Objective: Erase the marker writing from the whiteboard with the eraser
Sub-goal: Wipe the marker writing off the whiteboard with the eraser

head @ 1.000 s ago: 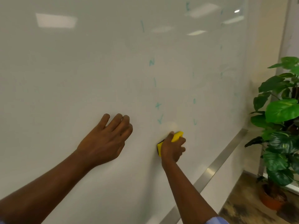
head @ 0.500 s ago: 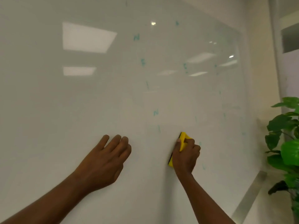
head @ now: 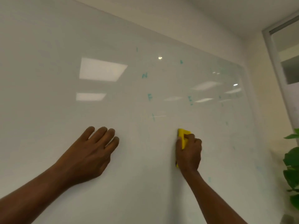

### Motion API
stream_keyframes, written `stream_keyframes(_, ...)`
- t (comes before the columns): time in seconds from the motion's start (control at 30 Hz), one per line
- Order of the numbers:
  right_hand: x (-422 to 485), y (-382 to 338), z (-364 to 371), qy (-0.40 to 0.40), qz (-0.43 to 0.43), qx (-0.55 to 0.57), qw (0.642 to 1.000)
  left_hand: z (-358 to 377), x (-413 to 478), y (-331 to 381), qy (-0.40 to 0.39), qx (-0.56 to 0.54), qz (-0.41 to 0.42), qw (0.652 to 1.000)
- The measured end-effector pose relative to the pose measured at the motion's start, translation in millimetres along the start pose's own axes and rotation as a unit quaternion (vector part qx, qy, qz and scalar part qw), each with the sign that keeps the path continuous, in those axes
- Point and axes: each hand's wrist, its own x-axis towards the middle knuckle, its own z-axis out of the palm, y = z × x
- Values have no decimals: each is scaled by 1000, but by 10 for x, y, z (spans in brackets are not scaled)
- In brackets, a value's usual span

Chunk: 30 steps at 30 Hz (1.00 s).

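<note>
Midway through the wiping step, by judgement, with plenty left to clear. Clasping the yellow eraser [head: 183,137] in the right grip [head: 189,152], curled round its back and holding it against the whiteboard [head: 48,81]. Bracing with the left grip [head: 92,152], released and laid flat on the board, well off to the left of the eraser at about the same height.

Below and to the right of the right grip, only faint teal smudges [head: 209,179], too pale to read. Close above and to its left, a short teal stroke like an "I" [head: 153,118], crossed by a pale streak. Farther up that same column, a teal "F" [head: 150,97], then an "N" [head: 144,75]. Up and slightly right of the grip, what looks like a blurred "E" [head: 190,99]. Beyond, toward the board's far right end, more teal specks, unreadable. No brand or label legible on the eraser.

Probably calls next for sweeping up and left over the "I", keeping the eraser flat and pressed firmly, then reaching higher along the column for the "F" and "N".

Far off to the right of the grip, a leafy plant [head: 292,165].
</note>
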Motion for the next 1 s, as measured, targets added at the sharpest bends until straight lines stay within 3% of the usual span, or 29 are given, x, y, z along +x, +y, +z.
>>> stream_keyframes(0.07, 181, -223, 97, 30, 132, 15, 991, 0, 18, 9, -1, 7, 8, 1000)
stream_keyframes(0.13, 127, -511, 153, 45, 113, 37, 992, 1, 31, 2, 0, 7, 7, 1000)
stream_keyframes(0.23, -340, -837, 181, -3, -123, 61, 990, -4, 59, -41, 0, -2, 10, 1000)
stream_keyframes(0.3, -491, -857, 148, -55, -303, 57, 950, -13, 94, -102, -1, -4, 21, 1000)
stream_keyframes(0.37, -249, -770, 73, -78, -457, 30, 886, -29, 142, -198, 0, 0, 23, 1000)
stream_keyframes(0.43, 199, -679, 40, -71, -518, -14, 853, -45, 204, -330, 3, 3, 6, 1000)
stream_keyframes(0.5, 568, -742, 52, -50, -393, -23, 918, -62, 291, -487, 7, 11, -16, 1000)
stream_keyframes(0.57, 778, -952, 147, -12, -165, 7, 986, -94, 428, -676, 13, 25, -31, 999)
stream_keyframes(0.63, 833, -1200, 247, 29, 2, 28, 999, -150, 578, -878, 19, 41, -44, 998)
stream_keyframes(0.67, 787, -1306, 272, 43, 22, 28, 998, -180, 647, -973, 21, 48, -51, 997)
stream_keyframes(0.73, 543, -1443, 311, 59, -56, 41, 996, -217, 744, -1116, 23, 58, -65, 996)
stream_keyframes(0.8, 193, -1480, 300, 21, -210, 65, 975, -208, 781, -1182, 26, 63, -74, 995)
stream_keyframes(0.93, 336, -1314, 200, -83, -519, 60, 849, -160, 789, -1196, 36, 65, -75, 994)
stream_keyframes(0.97, 548, -1279, 173, -91, -551, 39, 829, -156, 791, -1197, 40, 64, -75, 994)
stream_keyframes(1.0, 758, -1262, 157, -88, -548, 17, 832, -155, 788, -1201, 42, 62, -75, 994)
